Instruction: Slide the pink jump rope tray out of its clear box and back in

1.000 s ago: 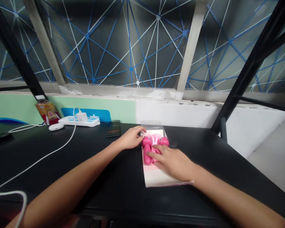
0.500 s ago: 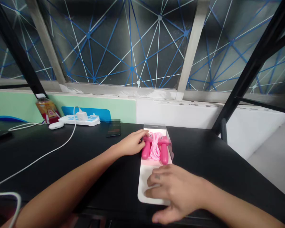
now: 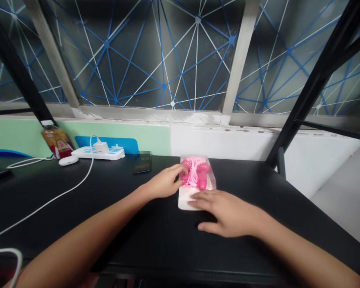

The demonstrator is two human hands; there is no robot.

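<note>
Left hand (image 3: 168,182): grip partly closed on the left edge of the clear box (image 3: 212,176), fingers curled over, thumb along the side. Right hand (image 3: 225,212): grip wide open, thumb well apart from the spread fingers, clasping nothing; fingertips over the white card (image 3: 184,202) at the box's near end, contact hard to confirm. Inside the box: pale pink cord (image 3: 193,174), bundled, between two darker pink handles (image 3: 203,176), the left one partly covered by fingers. Box lies flat on the black bench (image 3: 156,240). Left of the box, going outward: dark flat object (image 3: 142,166), power strip (image 3: 115,154) with white plug, drink bottle (image 3: 58,142). Beyond the box, white wall, then patterned window (image 3: 144,52).
</note>
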